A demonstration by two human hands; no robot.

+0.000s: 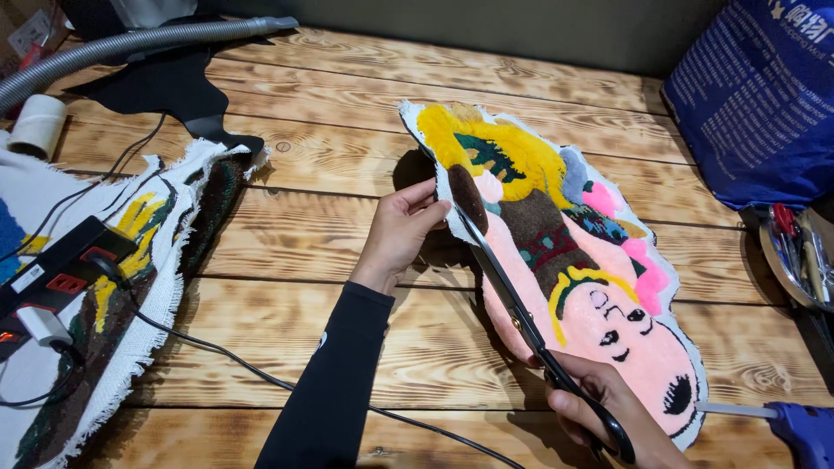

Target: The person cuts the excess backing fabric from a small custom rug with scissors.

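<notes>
My left hand (401,227) pinches rug (565,278) upper-left edge, lifts it off table (347,174). My right hand (608,412) grips scissors (521,313), blades along left edge. White backing rim remains around most of outline; trimming looks partly done.

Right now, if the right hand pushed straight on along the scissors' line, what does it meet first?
The right hand holds the scissors, blades pointing up along the edge of the pink tufted piece. Straight on, they would likely meet the left hand's fingertips gripping that edge first, though depth is unclear.
</notes>
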